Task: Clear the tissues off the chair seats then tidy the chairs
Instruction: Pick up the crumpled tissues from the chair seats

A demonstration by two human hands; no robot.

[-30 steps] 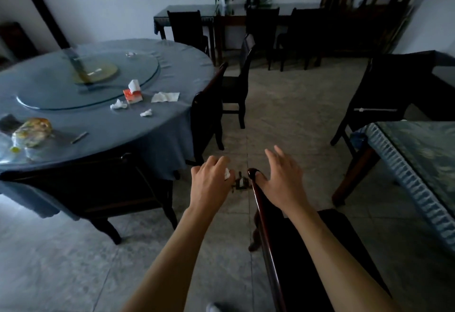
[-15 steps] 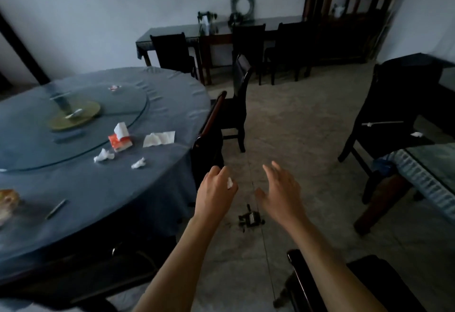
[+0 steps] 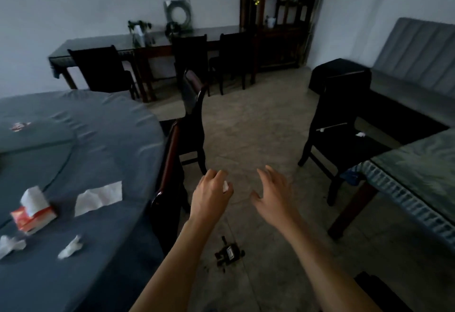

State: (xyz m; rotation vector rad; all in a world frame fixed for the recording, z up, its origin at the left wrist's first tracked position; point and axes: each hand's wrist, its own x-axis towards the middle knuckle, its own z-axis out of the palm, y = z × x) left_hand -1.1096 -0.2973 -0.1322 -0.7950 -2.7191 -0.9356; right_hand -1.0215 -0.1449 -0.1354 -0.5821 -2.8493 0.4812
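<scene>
My left hand (image 3: 211,196) is closed around a small white tissue (image 3: 225,186) that peeks out between thumb and fingers. My right hand (image 3: 273,196) hovers beside it over the floor, fingers spread and holding nothing. Ahead on the right stands a dark chair (image 3: 344,144) with a crumpled white tissue (image 3: 360,134) at the far edge of its seat. Two dark chairs (image 3: 170,176) (image 3: 194,119) are tucked against the round table (image 3: 118,139), whose blue cloth carries an orange tissue pack (image 3: 33,215), a flat tissue (image 3: 98,197) and crumpled tissues (image 3: 70,250).
A small dark object (image 3: 229,254) lies on the tiled floor below my hands. A second table (image 3: 418,188) with a green patterned cloth fills the right side. Further chairs and a long side table (image 3: 152,46) line the back wall; a grey sofa (image 3: 413,65) is at far right.
The view has swung up and right, away from the near chair back my right hand was on. That chair has dropped out of view; the right-hand chair and its tissue appear closer.
</scene>
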